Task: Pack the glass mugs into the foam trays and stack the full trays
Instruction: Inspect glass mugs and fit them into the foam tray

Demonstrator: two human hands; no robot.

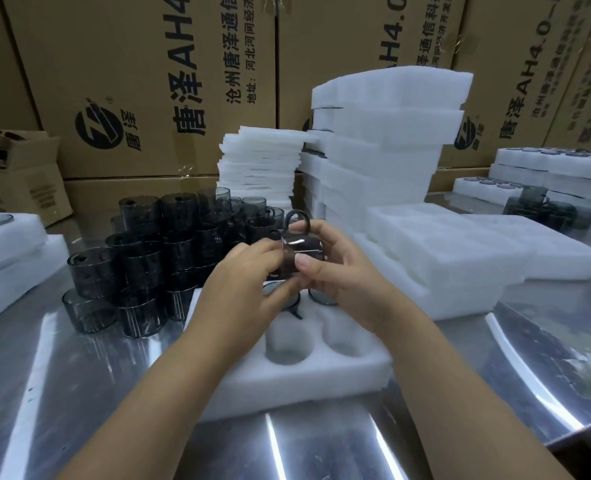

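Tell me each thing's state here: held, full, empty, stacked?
Glass mug: held on its side above the tray, handle up.
Left hand: holds the mug.
Right hand: grips the mug.
Foam tray: near two pockets empty.
Seated mugs: in its far pockets, partly hidden.
Loose mugs: piled at left.
Spare foam trays: stacked behind.

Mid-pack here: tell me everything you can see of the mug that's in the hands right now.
The mug is smoky, dark-tinted clear glass: a short straight-walled cylinder with a loop handle. It is turned on its side, handle pointing up, light glinting off its wall. The left hand grips one end, the right hand the other, thumb across the wall. It is held above the far end of the white foam tray, touching only the hands. Fingers hide parts of it.
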